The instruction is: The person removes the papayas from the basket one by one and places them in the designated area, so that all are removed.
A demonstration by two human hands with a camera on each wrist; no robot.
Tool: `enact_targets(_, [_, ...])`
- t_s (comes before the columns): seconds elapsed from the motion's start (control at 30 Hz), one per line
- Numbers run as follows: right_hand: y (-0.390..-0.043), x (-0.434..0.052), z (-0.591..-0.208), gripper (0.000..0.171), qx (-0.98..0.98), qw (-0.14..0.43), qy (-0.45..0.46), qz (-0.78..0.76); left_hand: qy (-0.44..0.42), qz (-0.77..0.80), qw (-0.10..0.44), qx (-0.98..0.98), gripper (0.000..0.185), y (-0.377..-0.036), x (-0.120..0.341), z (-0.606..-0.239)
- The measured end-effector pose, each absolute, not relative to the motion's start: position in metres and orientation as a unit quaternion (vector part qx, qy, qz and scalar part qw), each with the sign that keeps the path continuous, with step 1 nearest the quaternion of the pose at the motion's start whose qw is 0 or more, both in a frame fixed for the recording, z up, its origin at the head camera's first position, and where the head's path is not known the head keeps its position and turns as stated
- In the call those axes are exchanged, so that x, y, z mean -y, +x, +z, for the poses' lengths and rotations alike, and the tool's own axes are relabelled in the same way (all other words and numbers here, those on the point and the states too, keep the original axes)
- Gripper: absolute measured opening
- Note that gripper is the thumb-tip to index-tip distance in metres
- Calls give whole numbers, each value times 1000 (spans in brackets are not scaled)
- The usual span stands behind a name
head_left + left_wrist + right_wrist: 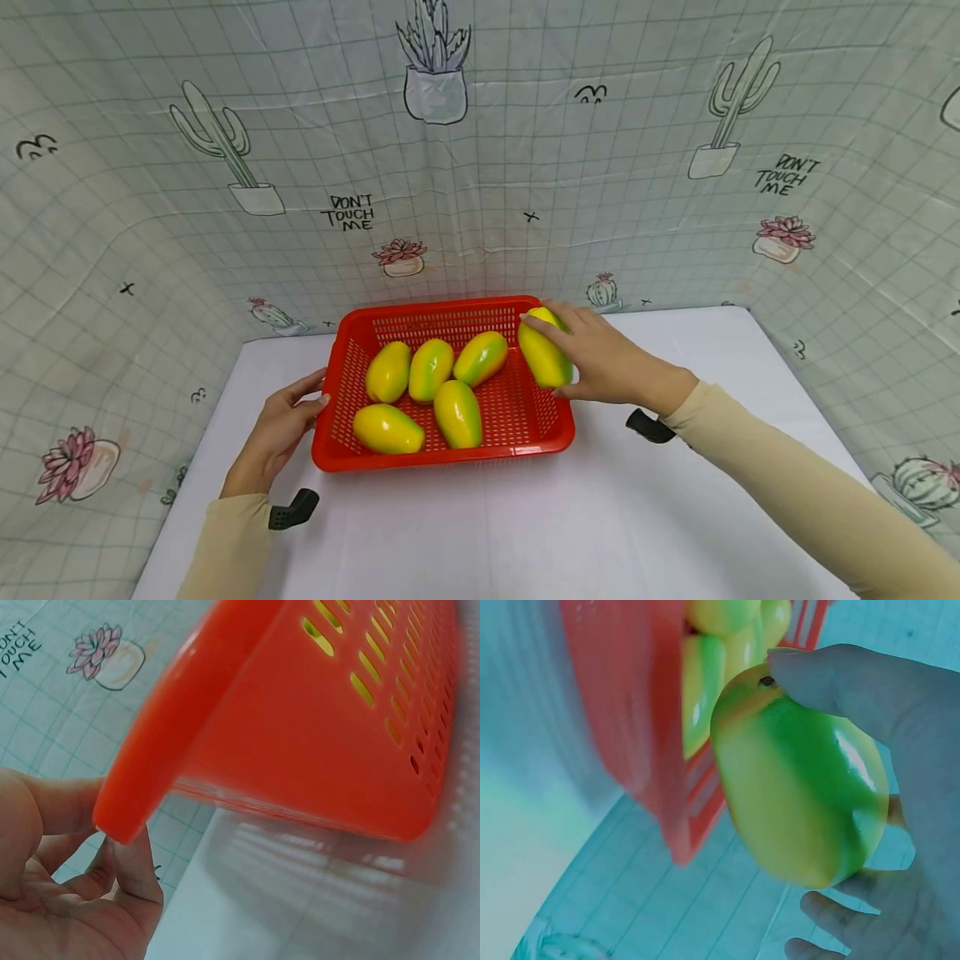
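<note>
A red plastic basket (450, 457) with slotted walls stands on the white table. Several yellow-green mangoes (388, 372) lie inside it, grouped at its left and middle. My right hand (611, 358) grips another mango (545, 357) over the basket's right end. In the right wrist view, the thumb presses near the stem end of this mango (802, 787), with fingers around its far side. At the basket's left end, my left hand (277, 429) holds the rim. The left wrist view shows that rim (124, 817) pinched between thumb and fingers.
Behind the table (480, 533) hangs a grid-patterned cloth (480, 167) printed with cacti, which also covers both sides. Black devices sit at the left wrist (294, 510) and right wrist (649, 426).
</note>
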State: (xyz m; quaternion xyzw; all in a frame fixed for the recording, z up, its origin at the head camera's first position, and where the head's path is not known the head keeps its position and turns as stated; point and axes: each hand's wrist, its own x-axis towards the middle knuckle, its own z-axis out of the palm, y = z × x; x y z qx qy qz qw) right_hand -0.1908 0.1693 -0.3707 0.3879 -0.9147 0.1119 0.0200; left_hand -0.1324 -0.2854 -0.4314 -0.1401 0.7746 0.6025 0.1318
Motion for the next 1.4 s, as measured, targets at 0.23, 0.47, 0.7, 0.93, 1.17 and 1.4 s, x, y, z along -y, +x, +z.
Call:
enact_targets(0.23, [-197,-204,-376,106,923,34,363,124,-139,601,132,-776,61,-132,287,-433])
enact_targets(0.47, [-203,-234,-385,104,929,49,338,141,-140,599,135,-777,61,-132,287,-432])
enact_targets(0.7, [-212,-260,-403,102,937,45,319,137,-140,600,134,-776,61,-131,286,-432])
enact_targets(0.93, [-218,-279,-424,101,944,23,305,123,-140,599,132,-777,61,-131,286,-432])
enact_targets(1.17, [-223,-285,-436,101,950,-19,288,120,-143,597,131,-778,61,-131,286,-432])
enact_targets(1.4, [-230,-288,-447,102,950,-39,284,121,-144,598,131,-778,61,-132,285,-431])
